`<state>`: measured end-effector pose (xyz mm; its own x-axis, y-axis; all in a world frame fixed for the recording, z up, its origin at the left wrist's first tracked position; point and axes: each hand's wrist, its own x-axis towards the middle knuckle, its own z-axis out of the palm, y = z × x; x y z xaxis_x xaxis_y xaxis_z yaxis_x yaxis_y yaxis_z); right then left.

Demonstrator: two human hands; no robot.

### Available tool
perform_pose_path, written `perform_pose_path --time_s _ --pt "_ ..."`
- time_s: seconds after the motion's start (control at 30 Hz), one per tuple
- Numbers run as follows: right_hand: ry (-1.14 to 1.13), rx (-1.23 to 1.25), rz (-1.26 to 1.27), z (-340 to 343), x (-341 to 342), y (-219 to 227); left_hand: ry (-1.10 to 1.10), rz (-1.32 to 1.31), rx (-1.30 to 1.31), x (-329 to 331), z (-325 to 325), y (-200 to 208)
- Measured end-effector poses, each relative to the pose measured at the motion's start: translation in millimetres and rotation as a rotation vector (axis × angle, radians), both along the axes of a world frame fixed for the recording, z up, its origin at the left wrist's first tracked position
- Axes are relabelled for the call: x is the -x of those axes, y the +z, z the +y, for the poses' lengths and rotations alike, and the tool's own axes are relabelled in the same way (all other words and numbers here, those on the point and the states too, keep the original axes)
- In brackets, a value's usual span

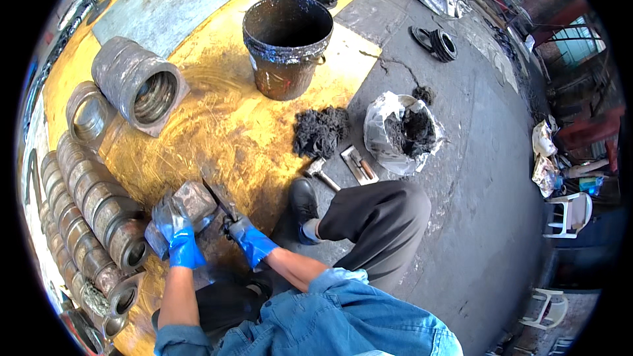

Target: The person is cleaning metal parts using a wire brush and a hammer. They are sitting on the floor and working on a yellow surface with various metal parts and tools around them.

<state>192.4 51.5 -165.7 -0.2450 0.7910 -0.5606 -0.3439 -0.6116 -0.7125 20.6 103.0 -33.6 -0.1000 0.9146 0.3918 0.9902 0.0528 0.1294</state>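
My left hand, in a blue glove smeared with grey, grips the left side of a squarish grey metal block on the yellow floor sheet. In my right hand, also in a blue glove, is a knife with a long dark blade. The fingers are closed round its handle, and the blade points up and left beside the block's right edge. Whether the blade touches the block I cannot tell. The block's underside and the tips of my left fingers are hard to make out.
Several ringed metal cylinders lie in rows at left, near a larger hollow cylinder. Ahead stands a black bucket. Black fibre, a hammer, a trowel and a lined tub lie right of centre.
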Motion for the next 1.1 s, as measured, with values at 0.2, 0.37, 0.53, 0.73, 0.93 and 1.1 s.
perform_pose_path --time_s 0.2,0.37,0.53,0.73,0.93,1.1 --pt "-0.153 -0.150 0.115 -16.7 11.3 13.9 0.016 -0.038 0.013 -9.9 4.3 9.8" --pt "-0.023 0.041 -0.030 -1.8 -9.8 4.0 0.006 -0.020 -0.005 -3.6 3.6 -0.1" --pt "-0.139 -0.235 -0.002 -18.2 3.9 18.1 0.029 0.034 0.024 -4.4 0.6 -0.8" --pt "0.056 -0.022 -0.076 -24.9 -13.7 1.1 0.038 0.073 -0.017 -1.9 1.1 5.5" --pt "-0.048 -0.044 0.005 -32.8 -4.6 -5.4 -0.010 0.042 -0.080 -5.1 10.5 4.0" --pt "-0.041 0.182 -0.143 -53.6 -28.4 -16.9 -0.001 0.021 -0.058 4.7 1.5 9.5"
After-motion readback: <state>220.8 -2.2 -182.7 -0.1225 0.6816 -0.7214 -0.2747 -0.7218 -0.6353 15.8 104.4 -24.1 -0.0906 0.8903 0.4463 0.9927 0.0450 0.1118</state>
